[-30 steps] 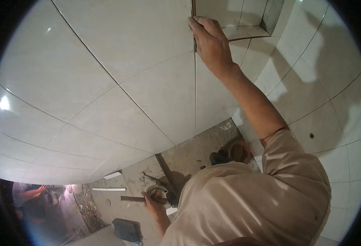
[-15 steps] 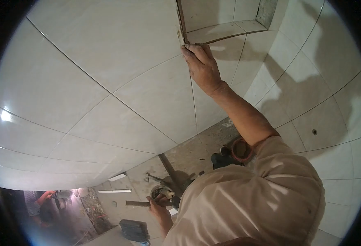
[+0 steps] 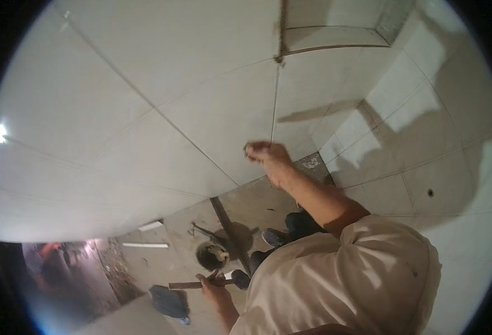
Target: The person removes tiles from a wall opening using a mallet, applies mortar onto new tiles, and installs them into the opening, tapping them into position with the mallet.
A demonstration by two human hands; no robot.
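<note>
Brown-handled mallet [image 3: 185, 286] near round bucket [image 3: 199, 260]

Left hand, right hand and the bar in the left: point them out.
Left hand [image 3: 214, 285]: head view, its middle.
Right hand [image 3: 268, 153]: head view, its blurred middle.
Bar [image 3: 184, 286]: head view, its exposed length.

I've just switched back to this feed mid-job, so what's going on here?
Someone in a tan shirt is at a tiled wall. Their right hand is out in front of it, lower than the recess; blur hides what, if anything, it holds. The left hand grips a narrow flat strip near a bucket on the floor.
</note>
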